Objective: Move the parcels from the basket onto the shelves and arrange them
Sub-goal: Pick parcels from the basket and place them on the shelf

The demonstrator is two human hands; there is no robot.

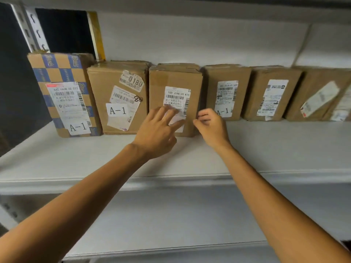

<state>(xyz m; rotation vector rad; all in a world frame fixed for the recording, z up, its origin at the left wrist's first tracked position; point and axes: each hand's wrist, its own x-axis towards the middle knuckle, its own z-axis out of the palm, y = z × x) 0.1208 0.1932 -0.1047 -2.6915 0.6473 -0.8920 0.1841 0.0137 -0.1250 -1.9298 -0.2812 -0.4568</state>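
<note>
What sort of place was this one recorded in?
Likely a parcel depot or pickup-point storeroom: cardboard parcels with barcoded shipping labels stand in a row on a white metal shelf, several carrying A-1 tags.

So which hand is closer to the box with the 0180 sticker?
Left. The left hand rests on the label of the neighbouring box, just right of the 0180 box; the right hand is farther right, at that neighbour's far edge.

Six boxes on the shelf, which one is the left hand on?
Third box from the left, label 100 J188: the left hand presses flat on it.
</note>
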